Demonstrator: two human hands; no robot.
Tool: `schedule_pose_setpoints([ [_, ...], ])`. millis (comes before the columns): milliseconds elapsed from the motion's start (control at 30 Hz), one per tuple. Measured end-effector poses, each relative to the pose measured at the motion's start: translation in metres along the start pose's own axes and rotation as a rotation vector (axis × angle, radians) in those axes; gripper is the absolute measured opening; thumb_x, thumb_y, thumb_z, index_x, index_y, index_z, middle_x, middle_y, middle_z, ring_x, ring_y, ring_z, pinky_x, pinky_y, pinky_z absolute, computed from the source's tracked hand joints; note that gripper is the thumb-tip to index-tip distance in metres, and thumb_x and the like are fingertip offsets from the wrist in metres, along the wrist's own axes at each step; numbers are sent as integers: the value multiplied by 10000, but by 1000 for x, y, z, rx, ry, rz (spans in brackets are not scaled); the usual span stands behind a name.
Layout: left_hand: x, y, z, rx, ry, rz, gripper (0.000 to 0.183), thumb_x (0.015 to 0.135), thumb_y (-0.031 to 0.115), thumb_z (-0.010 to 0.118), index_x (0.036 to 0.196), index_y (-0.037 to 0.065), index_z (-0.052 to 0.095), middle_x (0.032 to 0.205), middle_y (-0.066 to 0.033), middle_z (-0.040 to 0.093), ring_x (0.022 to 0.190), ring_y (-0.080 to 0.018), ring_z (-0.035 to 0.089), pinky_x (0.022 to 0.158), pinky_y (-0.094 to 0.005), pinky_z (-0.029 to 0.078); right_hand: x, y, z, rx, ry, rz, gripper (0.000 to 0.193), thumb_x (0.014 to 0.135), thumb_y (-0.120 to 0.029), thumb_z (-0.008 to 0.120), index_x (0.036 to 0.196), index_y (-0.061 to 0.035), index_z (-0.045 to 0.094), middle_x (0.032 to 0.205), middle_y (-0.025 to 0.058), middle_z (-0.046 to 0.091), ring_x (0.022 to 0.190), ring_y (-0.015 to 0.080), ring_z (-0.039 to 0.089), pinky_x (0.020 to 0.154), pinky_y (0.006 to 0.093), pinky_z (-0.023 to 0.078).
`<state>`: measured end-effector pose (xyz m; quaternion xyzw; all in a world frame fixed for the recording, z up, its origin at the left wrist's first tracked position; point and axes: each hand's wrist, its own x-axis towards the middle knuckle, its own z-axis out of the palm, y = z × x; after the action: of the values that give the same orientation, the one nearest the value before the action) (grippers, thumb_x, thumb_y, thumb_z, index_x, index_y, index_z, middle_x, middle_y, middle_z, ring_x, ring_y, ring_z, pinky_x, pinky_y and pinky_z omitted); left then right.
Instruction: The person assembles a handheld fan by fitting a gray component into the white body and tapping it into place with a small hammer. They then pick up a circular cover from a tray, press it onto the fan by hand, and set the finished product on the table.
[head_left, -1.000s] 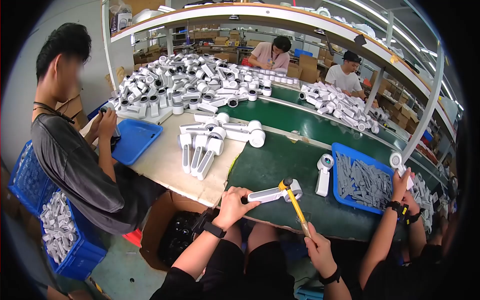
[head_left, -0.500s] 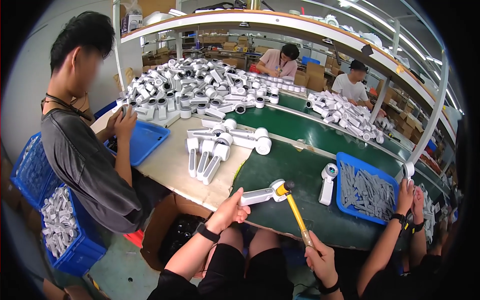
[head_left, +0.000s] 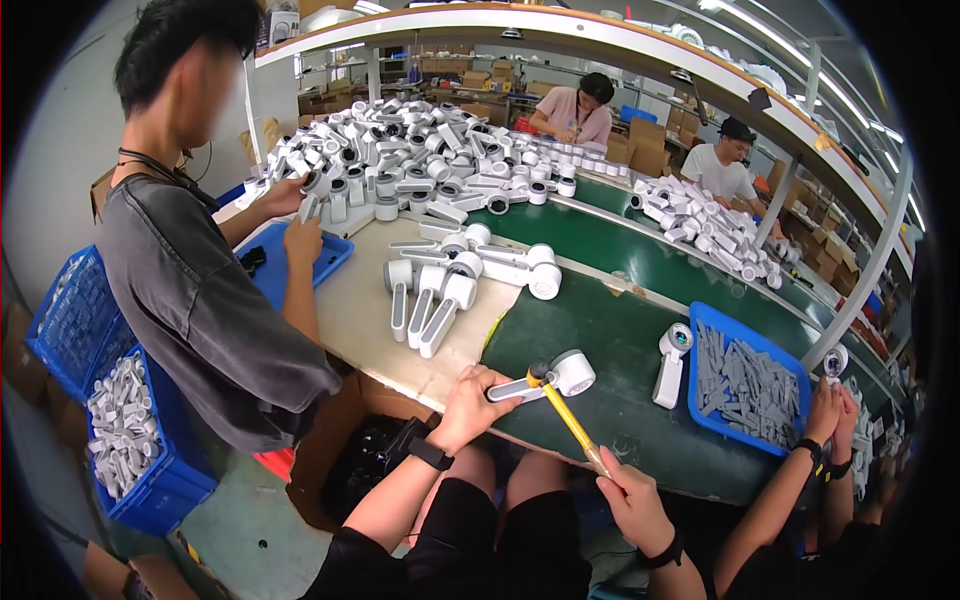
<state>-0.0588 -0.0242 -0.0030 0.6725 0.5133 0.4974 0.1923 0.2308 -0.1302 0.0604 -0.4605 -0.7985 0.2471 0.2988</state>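
My left hand (head_left: 468, 408) is closed round the handle end of a white round-headed device (head_left: 575, 374), which lies over the near edge of the green work surface (head_left: 640, 440). A grey strip runs along its handle. In my right hand (head_left: 640, 512) is a hammer (head_left: 572, 418) with a yellow shaft and a dark-and-yellow head. The hammer head is at the device's handle, near the round part; whether they touch I cannot tell. To the right lies another white device (head_left: 672, 368), beside a blue tray (head_left: 745, 432) full of grey strips.
Several similar devices (head_left: 435, 300) lie on the beige board (head_left: 370, 335), before a large pile (head_left: 400, 150). A co-worker (head_left: 210, 290) stands at left by a blue crate (head_left: 180, 470). At right, another person's hands (head_left: 832, 415) hold a device. A shelf (head_left: 560, 25) spans overhead.
The hammer head has gone from the device's round head to its handle. The device now lies flatter, its round face showing. The co-worker at left has moved both hands toward the pile.
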Motion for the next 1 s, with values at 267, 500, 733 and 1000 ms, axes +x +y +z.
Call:
schedule_pose_setpoints([
  [267, 2, -7, 4, -15, 22, -18, 258, 722, 171, 844, 914, 36, 736, 830, -95, 663, 870, -274, 589, 823, -361, 471, 5, -4, 10, 82, 29, 11, 449, 918, -43, 630, 1356, -3, 541, 812, 161, 583, 697, 292, 579, 672, 341, 475],
  [500, -4, -14, 5, 63, 27, -14, 304, 714, 211, 852, 941, 40, 742, 864, -116, 672, 906, -295, 603, 829, -383, 480, 4, -28, 16, 52, -76, -98, 467, 923, -46, 626, 1374, 8, 517, 883, 174, 613, 772, 300, 619, 725, 337, 495],
  [733, 0, -11, 5, 56, 14, -19, 311, 708, 217, 845, 944, 45, 738, 908, -124, 679, 913, -305, 600, 841, -382, 483, 5, -17, 20, 110, -19, -57, 475, 923, -40, 623, 1384, -9, 512, 876, 168, 615, 756, 289, 616, 714, 322, 492],
  [1000, -1, -7, 6, 65, 53, 33, 266, 711, 180, 846, 921, 46, 750, 823, -91, 676, 848, -264, 605, 800, -368, 488, -4, 7, 6, 42, 132, -24, 455, 921, -12, 606, 1368, 8, 522, 796, 155, 578, 684, 242, 574, 664, 312, 464],
])
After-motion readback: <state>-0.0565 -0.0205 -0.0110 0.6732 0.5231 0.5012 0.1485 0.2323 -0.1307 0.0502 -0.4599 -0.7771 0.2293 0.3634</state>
